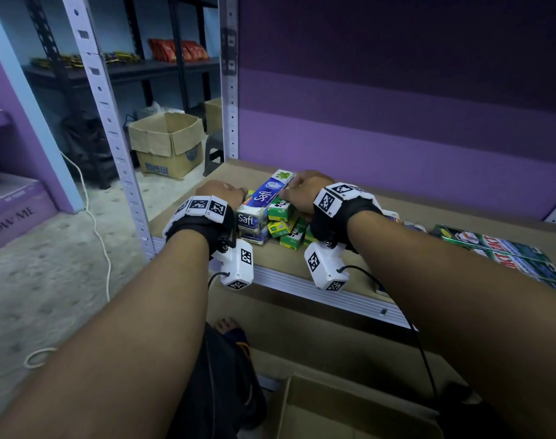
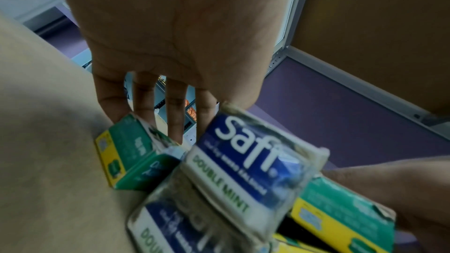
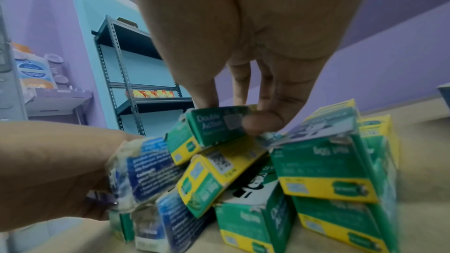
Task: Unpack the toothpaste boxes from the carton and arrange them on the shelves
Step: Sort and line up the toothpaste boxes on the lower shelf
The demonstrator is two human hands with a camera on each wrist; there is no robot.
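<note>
On the shelf (image 1: 406, 217) before you, near its left post, toothpaste boxes lie in a loose heap. Your left hand (image 1: 221, 193) rests with straight fingers against the heap's left side. Your right hand (image 1: 303, 190) pinches a small green box (image 3: 219, 125) atop it. Between your hands, a long blue Safi box (image 1: 267, 193) points away from you toward the purple wall (image 1: 397, 131). Bare shelf lies behind the heap; flat green cartons (image 1: 504, 255) fill the right. An open carton (image 1: 349, 410) waits below.
</note>
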